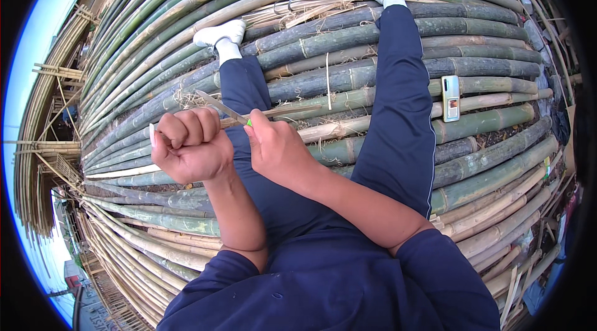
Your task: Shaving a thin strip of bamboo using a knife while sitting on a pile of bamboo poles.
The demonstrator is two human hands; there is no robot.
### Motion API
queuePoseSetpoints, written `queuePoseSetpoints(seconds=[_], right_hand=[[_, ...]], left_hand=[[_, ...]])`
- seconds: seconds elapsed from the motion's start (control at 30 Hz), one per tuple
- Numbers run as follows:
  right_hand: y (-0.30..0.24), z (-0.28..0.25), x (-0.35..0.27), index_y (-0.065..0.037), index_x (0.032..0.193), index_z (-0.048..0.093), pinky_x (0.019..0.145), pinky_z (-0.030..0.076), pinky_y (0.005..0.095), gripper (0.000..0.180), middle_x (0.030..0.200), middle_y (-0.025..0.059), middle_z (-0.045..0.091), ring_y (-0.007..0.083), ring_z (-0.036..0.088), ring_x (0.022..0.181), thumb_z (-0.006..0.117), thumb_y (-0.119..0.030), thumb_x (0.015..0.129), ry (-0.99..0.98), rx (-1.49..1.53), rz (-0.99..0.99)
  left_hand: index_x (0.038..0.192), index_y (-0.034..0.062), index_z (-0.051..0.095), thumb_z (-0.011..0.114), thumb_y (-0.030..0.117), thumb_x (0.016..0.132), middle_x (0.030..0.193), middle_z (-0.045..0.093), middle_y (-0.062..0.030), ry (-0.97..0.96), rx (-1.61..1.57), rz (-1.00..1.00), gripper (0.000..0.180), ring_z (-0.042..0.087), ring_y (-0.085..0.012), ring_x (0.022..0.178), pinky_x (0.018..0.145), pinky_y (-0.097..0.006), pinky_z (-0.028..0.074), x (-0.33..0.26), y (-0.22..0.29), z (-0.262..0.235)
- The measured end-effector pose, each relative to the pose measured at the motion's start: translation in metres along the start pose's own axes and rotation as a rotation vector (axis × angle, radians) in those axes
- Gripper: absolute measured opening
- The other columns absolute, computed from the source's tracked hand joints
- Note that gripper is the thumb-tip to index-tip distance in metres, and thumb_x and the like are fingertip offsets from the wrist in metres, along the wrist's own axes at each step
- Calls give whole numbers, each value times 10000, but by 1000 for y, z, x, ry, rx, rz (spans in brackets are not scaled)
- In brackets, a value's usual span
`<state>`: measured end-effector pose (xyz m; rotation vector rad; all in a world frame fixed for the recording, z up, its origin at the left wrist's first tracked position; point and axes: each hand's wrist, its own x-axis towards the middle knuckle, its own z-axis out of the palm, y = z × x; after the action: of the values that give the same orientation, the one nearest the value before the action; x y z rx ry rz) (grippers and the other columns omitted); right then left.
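Observation:
My right hand (pixel 280 150) is closed around the green handle of a knife (pixel 221 106). Its bare blade points up and left, passing just beyond my left knuckles. A thin brown bamboo strip (pixel 289 110) runs from my left fist, behind the knife, out to the right past my right hand. My left hand (pixel 193 143) is curled tight on the strip's left part, most of which the fingers hide. A pale sliver shows at the left thumb; I cannot tell whether it is nail or bamboo. Both hands are above my left thigh, close together.
Green and grey bamboo poles (pixel 323 45) lie side by side under my outstretched legs. Split bamboo pieces (pixel 311 4) and shavings are heaped between my shoes. A phone (pixel 450 98) rests on the poles right of my leg. More poles (pixel 50 113) lean on a frame at far left.

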<state>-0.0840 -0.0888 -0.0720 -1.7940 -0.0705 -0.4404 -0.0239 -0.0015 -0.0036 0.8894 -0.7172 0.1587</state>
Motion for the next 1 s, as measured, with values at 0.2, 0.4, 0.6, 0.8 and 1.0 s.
queuePoseSetpoints(seconds=[0.2, 0.4, 0.6, 0.8, 1.0], right_hand=[[9, 6, 0, 10, 851, 453, 527, 490, 496, 186, 607, 230, 588, 413, 615, 597, 514, -150, 923, -128, -322, 67], [90, 0, -7, 15, 877, 466, 604, 483, 533, 179, 703, 258, 615, 454, 616, 688, 479, -154, 936, -167, -393, 200], [170, -6, -30, 29, 982, 524, 719, 530, 478, 157, 848, 253, 656, 396, 658, 835, 514, -68, 859, -279, -645, 464], [159, -24, -18, 37, 979, 565, 755, 520, 469, 188, 903, 253, 649, 386, 651, 870, 525, -113, 874, -270, -604, 584], [24, -6, -10, 27, 819, 437, 534, 418, 534, 203, 553, 248, 521, 463, 545, 554, 465, -136, 937, 12, -234, 187]], left_hand=[[599, 154, 204, 313, 302, 928, 452, 169, 26, 92, -43, 4, 377, 92, -95, 401, 385, -292, 101, -3, 8, -19], [620, 163, 215, 319, 322, 927, 472, 158, 34, 91, 24, -19, 362, 102, -95, 421, 413, -290, 105, -3, 8, -15], [621, 148, 240, 322, 411, 907, 484, 195, 25, 27, -52, -115, 397, 139, -108, 436, 427, -294, 129, 7, 1, -8], [578, 129, 247, 293, 512, 871, 465, 209, 5, 38, -80, -186, 484, 138, -119, 443, 427, -302, 138, 8, -10, -11], [564, 128, 236, 297, 502, 875, 455, 210, 16, -110, -87, -202, 490, 131, -112, 429, 411, -293, 129, 12, -11, -3]])
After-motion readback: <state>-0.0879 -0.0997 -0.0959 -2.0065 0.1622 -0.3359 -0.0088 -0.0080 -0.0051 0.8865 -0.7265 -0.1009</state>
